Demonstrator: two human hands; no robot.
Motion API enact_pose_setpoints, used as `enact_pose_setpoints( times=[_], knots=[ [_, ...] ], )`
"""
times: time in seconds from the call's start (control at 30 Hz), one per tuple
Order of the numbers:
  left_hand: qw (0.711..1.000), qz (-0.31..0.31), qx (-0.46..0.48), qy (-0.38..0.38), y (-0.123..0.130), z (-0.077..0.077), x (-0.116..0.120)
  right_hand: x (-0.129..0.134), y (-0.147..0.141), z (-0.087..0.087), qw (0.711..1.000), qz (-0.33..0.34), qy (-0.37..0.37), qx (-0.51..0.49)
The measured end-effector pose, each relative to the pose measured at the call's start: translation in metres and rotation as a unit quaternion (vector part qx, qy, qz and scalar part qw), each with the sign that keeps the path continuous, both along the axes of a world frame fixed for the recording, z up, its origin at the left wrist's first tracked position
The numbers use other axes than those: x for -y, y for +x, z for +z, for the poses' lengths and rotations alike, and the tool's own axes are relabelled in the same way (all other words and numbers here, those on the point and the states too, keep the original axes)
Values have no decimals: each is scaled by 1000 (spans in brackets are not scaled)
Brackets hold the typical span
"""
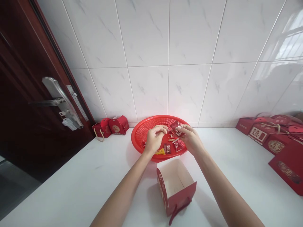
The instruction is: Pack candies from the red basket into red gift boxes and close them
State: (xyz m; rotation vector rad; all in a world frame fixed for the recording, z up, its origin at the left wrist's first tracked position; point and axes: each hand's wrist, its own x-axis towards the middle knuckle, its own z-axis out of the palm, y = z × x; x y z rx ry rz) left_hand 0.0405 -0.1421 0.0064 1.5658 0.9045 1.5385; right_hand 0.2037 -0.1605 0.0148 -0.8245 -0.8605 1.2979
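My right hand [189, 136] pinches a small red candy packet [175, 127] with white print above the basket. Close beside it, my left hand [156, 136] has thumb and forefinger pressed together; what they hold, if anything, is too small to make out. Below both hands sits a red plastic mesh basket [136, 143], with several red wrapped candies [178, 145] and a yellow packet [160, 151] in its bottom. Nearer to me, between my forearms, an open red gift box [181, 197] shows its pale inside; a dark red cord handle hangs from its front.
Two small red gift boxes [119, 125] stand by the wall at the left. Several more red boxes [274, 143] crowd the table's right side. White tiles [148, 94] rise behind, and a dark wooden door [21, 78] with a metal handle is at the left.
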Motion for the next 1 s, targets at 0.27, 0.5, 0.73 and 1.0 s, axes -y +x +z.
enact_pose_setpoints(
  times=[0.27, 0.5, 0.73, 1.0],
  knots=[
    [999, -18, 35, -4, 1, 3, 3, -1, -2, -1, 1000, -11, 2, 11],
    [997, -29, 75, -15, 0, 4, 4, 1, -5, -5, 996, -19, 24, 83],
    [989, -12, 149, 3, -2, 4, 2, 6, -7, -1, 978, 16, 36, 203],
    [989, -50, 140, -18, 0, 7, 6, 14, -8, 7, 974, 96, 58, 196]
  ],
)
